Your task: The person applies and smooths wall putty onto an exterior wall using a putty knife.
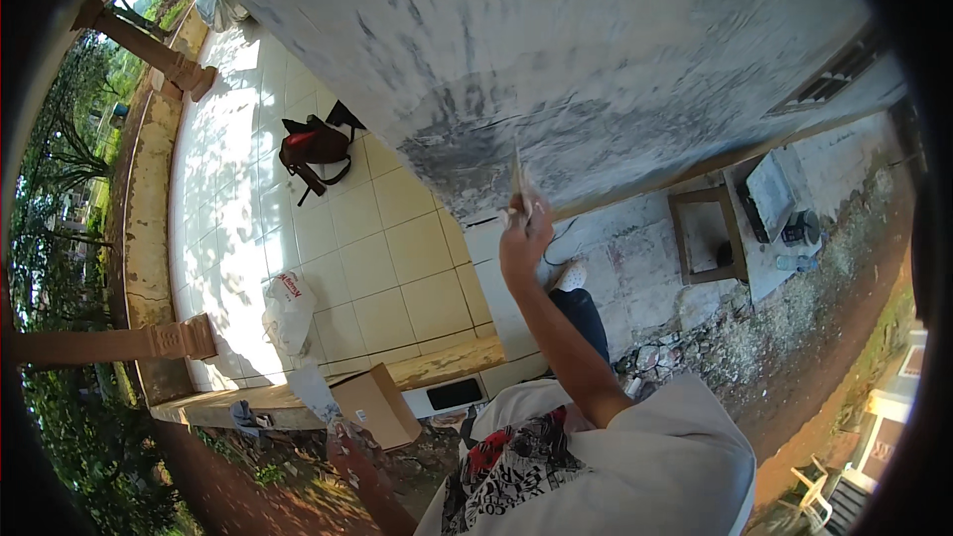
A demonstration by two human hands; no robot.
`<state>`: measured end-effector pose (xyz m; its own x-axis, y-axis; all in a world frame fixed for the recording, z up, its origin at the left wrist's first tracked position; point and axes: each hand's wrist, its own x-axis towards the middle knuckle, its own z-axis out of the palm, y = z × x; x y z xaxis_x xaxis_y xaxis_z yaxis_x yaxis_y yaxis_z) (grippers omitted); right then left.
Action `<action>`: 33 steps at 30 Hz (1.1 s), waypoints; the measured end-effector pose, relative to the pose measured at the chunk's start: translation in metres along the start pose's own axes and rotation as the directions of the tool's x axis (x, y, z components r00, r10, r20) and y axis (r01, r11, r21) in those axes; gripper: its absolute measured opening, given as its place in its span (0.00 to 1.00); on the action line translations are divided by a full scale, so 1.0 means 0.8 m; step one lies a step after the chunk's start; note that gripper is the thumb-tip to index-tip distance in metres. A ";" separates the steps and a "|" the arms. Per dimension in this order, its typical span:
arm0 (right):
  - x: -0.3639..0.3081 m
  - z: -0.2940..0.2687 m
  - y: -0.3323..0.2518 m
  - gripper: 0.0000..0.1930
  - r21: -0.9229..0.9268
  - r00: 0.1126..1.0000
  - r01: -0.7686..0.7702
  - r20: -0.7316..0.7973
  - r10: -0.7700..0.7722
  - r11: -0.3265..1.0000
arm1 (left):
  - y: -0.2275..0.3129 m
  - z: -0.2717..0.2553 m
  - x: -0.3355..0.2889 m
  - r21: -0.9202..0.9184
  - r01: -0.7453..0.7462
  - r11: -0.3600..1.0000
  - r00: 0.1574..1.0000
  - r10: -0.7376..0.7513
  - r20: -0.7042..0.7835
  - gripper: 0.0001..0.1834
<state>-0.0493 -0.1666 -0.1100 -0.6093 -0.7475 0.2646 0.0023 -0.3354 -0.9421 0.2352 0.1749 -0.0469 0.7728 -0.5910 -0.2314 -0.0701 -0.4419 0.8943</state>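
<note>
My right hand [526,223], smeared with white, is closed around a putty knife [517,177]. The thin blade is seen nearly edge-on and reaches up to the wall [596,79], close to a dark, patchy area low on it. Whether the blade touches the wall I cannot tell. My left hand [345,447] is low on the left, also marked with white. It grips a flat pale plate [316,392], which is held beside an open cardboard box [375,407]. Grey and white smears cover much of the wall.
A dark bag [316,147] and a white plastic bag [290,313] lie on the tiled porch floor [367,278]. On the right are a wooden frame [707,235], a dirty tray [769,196] and a plastic bottle [796,263]. Rubble [660,352] borders the ledge. Columns [109,341] stand left.
</note>
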 end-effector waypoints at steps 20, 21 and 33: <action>-0.035 0.034 -0.021 0.22 -0.101 0.979 0.089 0.194 -0.068 0.991 | 0.098 0.099 -0.008 -0.023 0.023 0.999 0.984 -0.019 0.175 0.19; -0.026 0.012 -0.009 0.22 -0.073 0.986 0.011 0.166 0.001 0.997 | 0.084 0.090 0.001 -0.016 -0.018 1.000 0.979 0.021 0.203 0.19; 0.034 0.030 0.038 0.19 -0.162 0.962 0.053 -0.257 -0.094 0.985 | 0.138 0.148 -0.050 -0.033 0.076 0.997 0.972 -0.067 0.226 0.09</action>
<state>-0.0471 -0.2107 -0.1261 -0.7903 -0.5398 0.2898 -0.1584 -0.2768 -0.9478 0.1220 0.0701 0.0160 0.6132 -0.6974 -0.3710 0.0096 -0.4630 0.8863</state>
